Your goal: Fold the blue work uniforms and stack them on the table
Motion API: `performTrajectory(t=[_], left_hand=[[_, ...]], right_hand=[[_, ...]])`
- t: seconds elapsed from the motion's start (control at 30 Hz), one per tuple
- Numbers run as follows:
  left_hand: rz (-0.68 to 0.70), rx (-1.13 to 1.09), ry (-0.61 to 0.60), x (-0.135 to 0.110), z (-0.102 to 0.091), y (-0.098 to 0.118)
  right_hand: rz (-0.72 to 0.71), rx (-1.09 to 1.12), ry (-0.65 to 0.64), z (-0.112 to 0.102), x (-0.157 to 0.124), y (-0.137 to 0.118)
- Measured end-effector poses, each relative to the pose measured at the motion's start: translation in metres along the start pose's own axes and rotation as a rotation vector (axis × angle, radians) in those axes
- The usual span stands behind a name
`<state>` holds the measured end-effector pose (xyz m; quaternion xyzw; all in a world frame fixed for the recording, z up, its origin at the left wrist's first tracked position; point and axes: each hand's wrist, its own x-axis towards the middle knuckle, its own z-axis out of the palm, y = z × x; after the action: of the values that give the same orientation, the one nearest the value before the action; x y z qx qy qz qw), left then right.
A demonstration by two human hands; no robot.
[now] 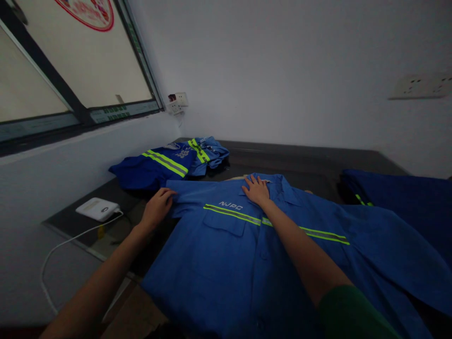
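A blue work shirt point(226, 254) with yellow-grey reflective stripes and white lettering lies spread front-up on a dark table point(303, 160). My left hand point(157, 205) is closed on the shirt's left shoulder edge, fingers curled around the cloth. My right hand point(256, 189) lies flat with fingers spread on the shirt near the collar, pressing it down. My right forearm crosses the chest stripe.
A pile of folded blue garments point(169, 162) with reflective stripes sits at the back left. Another dark blue garment point(399, 193) lies at the right. A white device point(98, 208) with a white cable point(63, 245) rests near the table's left edge. Wall sockets point(177, 102) are in the corner.
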<state>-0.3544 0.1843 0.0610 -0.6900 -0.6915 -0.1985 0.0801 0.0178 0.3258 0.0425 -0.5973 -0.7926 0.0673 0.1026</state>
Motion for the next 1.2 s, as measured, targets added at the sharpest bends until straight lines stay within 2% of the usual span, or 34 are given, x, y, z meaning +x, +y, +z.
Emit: performTrajectory(t=[0.07,0.17,0.27,0.33,0.43,0.57,0.73,0.8,0.9,0.97,1.03,1.1,1.2], left_hand=[[-0.108,0.038,0.018,-0.017,-0.011,-0.007],[-0.175,-0.036,-0.074,-0.034,-0.013,-0.007],[-0.207,-0.073,-0.114,-0.038,-0.006,0.002],[-0.254,-0.049,-0.133,-0.035,-0.002,0.007],[-0.332,-0.042,-0.167,-0.031,-0.001,0.010],[-0.328,-0.080,-0.128,-0.034,-0.006,0.009],[-0.327,-0.189,0.043,-0.049,-0.022,0.011],[-0.310,-0.254,0.070,-0.054,-0.027,0.011],[-0.318,-0.335,0.036,-0.060,-0.031,0.009],[-0.324,-0.337,-0.044,-0.062,-0.030,0.006],[-0.310,-0.277,-0.139,-0.063,-0.030,0.006],[-0.287,-0.135,-0.170,-0.062,-0.031,0.010],[-0.249,0.144,-0.053,-0.052,-0.038,0.026]], right_hand=[[-0.013,-0.012,0.054,-0.007,-0.001,-0.010],[-0.132,0.012,0.135,-0.017,0.002,-0.045],[-0.263,0.104,-0.013,-0.016,0.008,-0.095],[-0.282,0.123,-0.112,-0.007,0.011,-0.124],[-0.254,0.103,-0.150,0.010,0.011,-0.147],[-0.253,0.091,-0.156,0.027,0.009,-0.145],[-0.236,0.084,-0.129,0.032,0.009,-0.139],[-0.238,0.086,-0.095,0.033,0.008,-0.140],[-0.247,0.100,-0.051,0.034,0.007,-0.139],[-0.252,0.107,-0.040,0.034,0.007,-0.139],[-0.250,0.112,-0.045,0.033,0.006,-0.139],[-0.233,0.120,-0.045,0.030,0.003,-0.141],[-0.234,0.173,0.020,0.018,-0.005,-0.141]])
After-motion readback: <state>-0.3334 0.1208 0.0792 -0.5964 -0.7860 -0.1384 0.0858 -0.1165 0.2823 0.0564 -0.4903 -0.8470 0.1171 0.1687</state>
